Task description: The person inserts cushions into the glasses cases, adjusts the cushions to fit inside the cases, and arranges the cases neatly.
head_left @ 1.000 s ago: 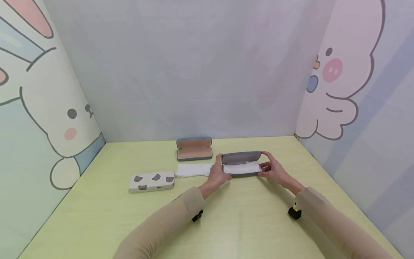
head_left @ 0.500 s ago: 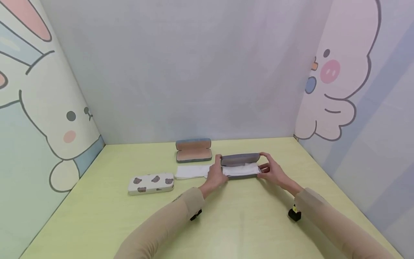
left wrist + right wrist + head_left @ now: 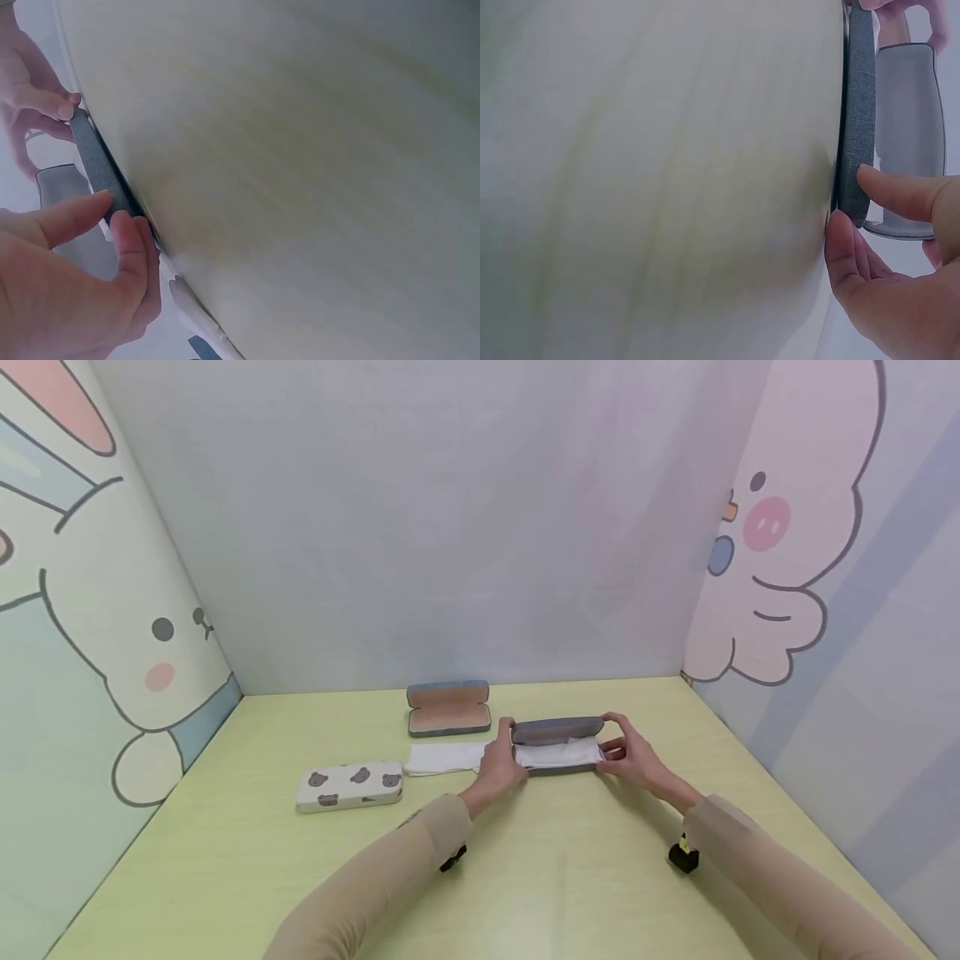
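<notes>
A dark grey glasses case [image 3: 558, 729] stands with its lid raised on the table, and a folded white cloth [image 3: 558, 753] lies in its lower half. At its left end my left hand [image 3: 501, 767] grips the case; in the left wrist view the thumb and fingers pinch the grey base [image 3: 97, 161]. The right hand [image 3: 633, 758] holds the opposite end, with thumb and fingertips on the base [image 3: 859, 127] in the right wrist view. In the head view, fingers of both hands also reach up to the lid's ends.
Left of the case, a second white cloth [image 3: 446, 757] lies flat, partly behind my left hand. An open blue glasses case [image 3: 448, 718] with a peach lining stands farther back. A white case with bear prints [image 3: 350, 786] lies shut at the left. Printed walls surround the table.
Both hands stay at the ends of the grey glasses case. Its lid looks slightly lower, and the left hand's lower fingers have shifted a little left. The head view has moved slightly.
</notes>
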Demonstrator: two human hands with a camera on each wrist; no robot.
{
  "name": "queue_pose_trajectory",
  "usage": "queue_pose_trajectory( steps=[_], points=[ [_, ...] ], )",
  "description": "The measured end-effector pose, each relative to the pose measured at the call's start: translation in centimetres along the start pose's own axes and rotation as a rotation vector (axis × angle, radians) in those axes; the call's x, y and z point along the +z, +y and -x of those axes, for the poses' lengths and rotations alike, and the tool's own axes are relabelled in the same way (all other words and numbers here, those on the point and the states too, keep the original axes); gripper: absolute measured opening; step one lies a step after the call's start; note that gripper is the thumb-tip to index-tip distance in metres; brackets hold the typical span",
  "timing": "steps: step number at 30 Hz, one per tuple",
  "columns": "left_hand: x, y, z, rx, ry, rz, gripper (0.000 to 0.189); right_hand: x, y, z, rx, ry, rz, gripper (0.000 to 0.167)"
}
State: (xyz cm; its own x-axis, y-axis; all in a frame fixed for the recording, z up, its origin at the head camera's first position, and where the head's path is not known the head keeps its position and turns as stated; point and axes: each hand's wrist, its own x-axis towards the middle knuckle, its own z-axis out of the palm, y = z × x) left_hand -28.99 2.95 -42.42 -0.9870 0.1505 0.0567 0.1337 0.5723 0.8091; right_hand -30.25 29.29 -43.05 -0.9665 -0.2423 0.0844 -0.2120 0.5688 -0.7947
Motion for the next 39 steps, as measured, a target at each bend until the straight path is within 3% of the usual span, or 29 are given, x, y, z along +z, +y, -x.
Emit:
queue_pose_trajectory(
  steps=[17, 30, 39],
  points=[
    [0.04, 0.13, 0.19, 0.01, -0.006, -0.021, 0.08, 0.09, 0.24, 0.01, 0.013, 0.012, 0.017, 0.082],
    [-0.18, 0.21, 0.33, 0.053, 0.002, -0.021, 0.072, 0.05, 0.25, 0.0, -0.015, 0.022, 0.018, 0.076],
    [-0.03, 0.04, 0.07, 0.024, -0.013, -0.034, 0.075, 0.1, 0.11, 0.0, -0.022, 0.024, 0.01, 0.072]
  ],
)
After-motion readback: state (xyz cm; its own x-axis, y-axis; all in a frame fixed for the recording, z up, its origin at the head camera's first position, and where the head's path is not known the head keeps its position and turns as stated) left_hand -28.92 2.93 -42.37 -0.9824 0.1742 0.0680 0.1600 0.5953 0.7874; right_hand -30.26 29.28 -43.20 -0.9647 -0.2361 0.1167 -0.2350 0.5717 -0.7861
